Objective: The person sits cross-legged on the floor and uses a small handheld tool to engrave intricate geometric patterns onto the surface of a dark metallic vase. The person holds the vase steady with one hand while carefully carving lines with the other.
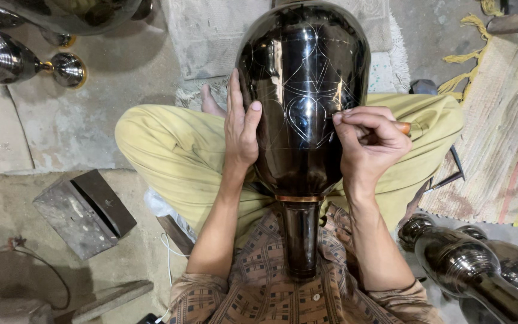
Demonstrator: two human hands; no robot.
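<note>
While the flat, open left hand (240,129) steadied the black vase (303,96), the right hand (370,143) pinched an engraving tool (400,127), its incised pattern seemingly partly finished, the lower body bare.

Brown checked shirt, sleeves rolled up, yellow-green trousers, bare feet
</note>
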